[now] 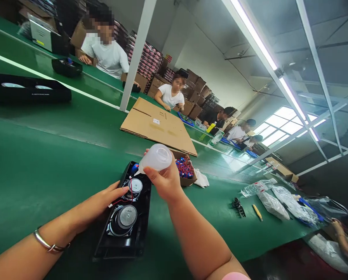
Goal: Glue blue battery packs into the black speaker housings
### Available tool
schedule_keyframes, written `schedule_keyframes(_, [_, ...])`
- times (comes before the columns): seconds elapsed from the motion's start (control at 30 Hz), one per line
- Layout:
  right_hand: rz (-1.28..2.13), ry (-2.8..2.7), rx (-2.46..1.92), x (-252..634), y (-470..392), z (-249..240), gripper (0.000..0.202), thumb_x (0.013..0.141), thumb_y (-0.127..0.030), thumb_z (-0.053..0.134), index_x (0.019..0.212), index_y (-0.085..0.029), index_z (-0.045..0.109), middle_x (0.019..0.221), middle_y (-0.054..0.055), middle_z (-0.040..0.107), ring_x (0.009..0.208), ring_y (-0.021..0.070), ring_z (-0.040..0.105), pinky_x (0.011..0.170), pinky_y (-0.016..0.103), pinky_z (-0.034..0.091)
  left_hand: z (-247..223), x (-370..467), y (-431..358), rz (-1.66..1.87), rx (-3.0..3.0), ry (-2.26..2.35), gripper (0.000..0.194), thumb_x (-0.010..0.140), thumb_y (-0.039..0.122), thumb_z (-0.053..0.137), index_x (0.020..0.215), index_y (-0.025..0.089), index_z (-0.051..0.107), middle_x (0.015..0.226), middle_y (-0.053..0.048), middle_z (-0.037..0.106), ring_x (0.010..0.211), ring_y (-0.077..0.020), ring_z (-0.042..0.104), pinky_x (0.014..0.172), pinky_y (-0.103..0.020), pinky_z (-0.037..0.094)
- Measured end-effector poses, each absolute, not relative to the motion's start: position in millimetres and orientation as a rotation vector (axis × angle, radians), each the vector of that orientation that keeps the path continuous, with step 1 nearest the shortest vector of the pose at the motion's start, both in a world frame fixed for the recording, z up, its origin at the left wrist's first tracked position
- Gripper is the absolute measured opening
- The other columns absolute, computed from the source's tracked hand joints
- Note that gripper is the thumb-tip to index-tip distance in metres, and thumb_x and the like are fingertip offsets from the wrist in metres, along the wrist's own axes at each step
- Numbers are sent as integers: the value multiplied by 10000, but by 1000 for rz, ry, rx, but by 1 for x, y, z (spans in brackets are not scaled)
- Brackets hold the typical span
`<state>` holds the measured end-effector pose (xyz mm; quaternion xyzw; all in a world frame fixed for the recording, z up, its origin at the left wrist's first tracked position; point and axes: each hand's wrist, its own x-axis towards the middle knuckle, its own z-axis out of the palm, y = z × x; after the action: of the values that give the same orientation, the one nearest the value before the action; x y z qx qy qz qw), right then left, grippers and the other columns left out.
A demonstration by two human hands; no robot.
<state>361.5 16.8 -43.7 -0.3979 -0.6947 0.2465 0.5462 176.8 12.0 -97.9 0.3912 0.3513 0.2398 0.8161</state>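
Observation:
A black speaker housing (137,233) lies with its inside facing up on the green bench, with two round speakers (127,216) set in it. Red and black wires with white plugs run across the speakers. At the housing's far end sits a small blue part (136,167). My left hand (117,192) grips the housing's left edge, thumb over the rim near the upper speaker; its other fingers are mostly hidden. In my right hand (165,181) is a translucent white squeeze bottle (156,157), tilted with its nozzle down beside the blue part.
Behind my right hand stands a box of wired blue parts (185,169), beside a white cloth (201,179). A flat cardboard sheet (162,124) lies beyond. On the right are a black clip (238,207), a yellow handle (257,212) and a plastic bottle (258,187). Several people sit opposite.

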Motion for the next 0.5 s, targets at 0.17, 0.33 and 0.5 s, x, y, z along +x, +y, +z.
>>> schedule_keyframes(0.17, [487, -1702, -970, 354, 30, -46, 559, 811, -477, 698, 1252, -224, 464, 1224, 99, 567, 1130, 241, 548, 986, 405, 466, -108, 178, 13, 536, 839, 719, 710, 809, 544, 603, 1428, 303, 353, 1218, -68, 641, 1038, -293, 632, 863, -389, 515])
schedule_keyframes(0.33, [382, -1787, -951, 346, 40, -41, 488, 836, -458, 659, 1223, -210, 494, 1165, 81, 602, 1062, 226, 578, 956, 377, 473, -112, 179, 13, 542, 853, 755, 707, 807, 559, 597, 1424, 310, 357, 1209, -64, 645, 962, -271, 656, 863, -378, 505])
schedule_keyframes(0.5, [313, -1804, -995, 340, 44, -38, 446, 834, -486, 635, 1165, -208, 525, 1105, 67, 621, 1008, 224, 591, 897, 357, 499, -110, 177, 13, 543, 859, 795, 730, 782, 591, 611, 1415, 317, 374, 1235, -61, 633, 981, -275, 652, 846, -365, 503])
